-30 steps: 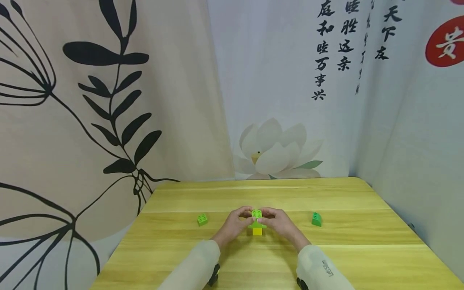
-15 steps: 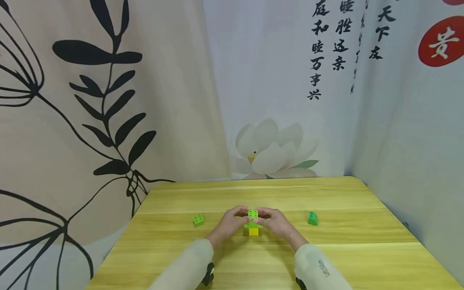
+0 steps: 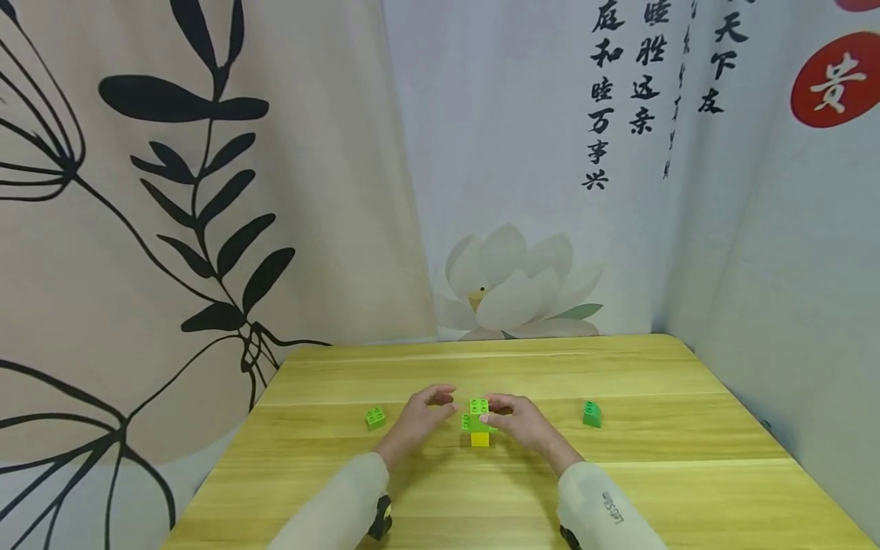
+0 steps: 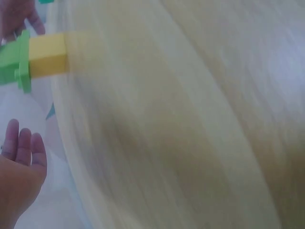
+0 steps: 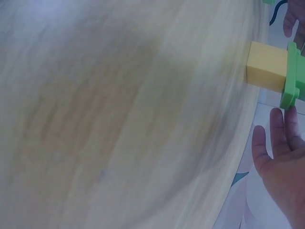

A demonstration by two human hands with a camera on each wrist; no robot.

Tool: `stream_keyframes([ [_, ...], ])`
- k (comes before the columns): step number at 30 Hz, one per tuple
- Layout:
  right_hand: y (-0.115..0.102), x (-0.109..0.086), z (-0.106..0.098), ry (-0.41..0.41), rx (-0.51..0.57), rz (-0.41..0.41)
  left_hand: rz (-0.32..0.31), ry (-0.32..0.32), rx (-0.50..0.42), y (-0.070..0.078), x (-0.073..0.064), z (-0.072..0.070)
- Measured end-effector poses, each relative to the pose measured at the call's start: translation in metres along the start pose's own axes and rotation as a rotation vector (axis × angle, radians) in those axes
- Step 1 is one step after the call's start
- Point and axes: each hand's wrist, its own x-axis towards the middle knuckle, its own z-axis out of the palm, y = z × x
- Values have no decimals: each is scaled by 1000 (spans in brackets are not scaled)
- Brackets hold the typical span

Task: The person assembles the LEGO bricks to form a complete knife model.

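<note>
A small stack of toy building bricks (image 3: pixel 479 422) stands at the middle of the table, with a yellow brick (image 5: pixel 267 66) at the bottom, a thin, wider green piece (image 4: pixel 24 61) above it and a studded green brick (image 3: pixel 479 406) on top. My right hand (image 3: pixel 525 422) holds the stack from the right, its thumb against the front and its fingers partly hidden behind. In the right wrist view, other fingers lie loosely extended beside the thin green piece. To the left of the stack, my left hand (image 3: pixel 417 418) is apart from it, fingers relaxed and holding nothing.
On the wooden table (image 3: pixel 619 504), a loose light green brick (image 3: pixel 375 418) lies beyond my left hand. A darker green brick with a sloped side (image 3: pixel 592 414) lies to the right. A printed curtain (image 3: pixel 357 191) hangs behind the table's far edge.
My left hand has let go of the stack and drawn away to the left, uncovering the stack's left side. My right hand stays on the stack. The head view has shifted slightly.
</note>
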Motion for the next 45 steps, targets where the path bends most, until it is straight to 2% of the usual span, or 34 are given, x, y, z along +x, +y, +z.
stream_keyframes([
  [7, 2, 2, 1, 2, 6, 17, -11, 72, -1, -9, -4, -26],
  [14, 2, 3, -1, -12, 0, 0, -28, 165, 14, -21, -7, -65],
  [20, 2, 3, -2, -17, 1, -3, -92, 195, 36, -35, -12, -99],
  [26, 1, 3, -3, -21, -6, -9, -160, 211, 87, -51, -18, -122],
  [31, 2, 2, -3, -27, 0, -3, -200, 204, 108, -60, -23, -130],
  [37, 1, 1, -4, -33, 25, 11, -257, 162, 145, -73, -33, -130],
  [45, 1, 1, -2, -19, 7, 40, -260, 144, 180, -83, -35, -122],
])
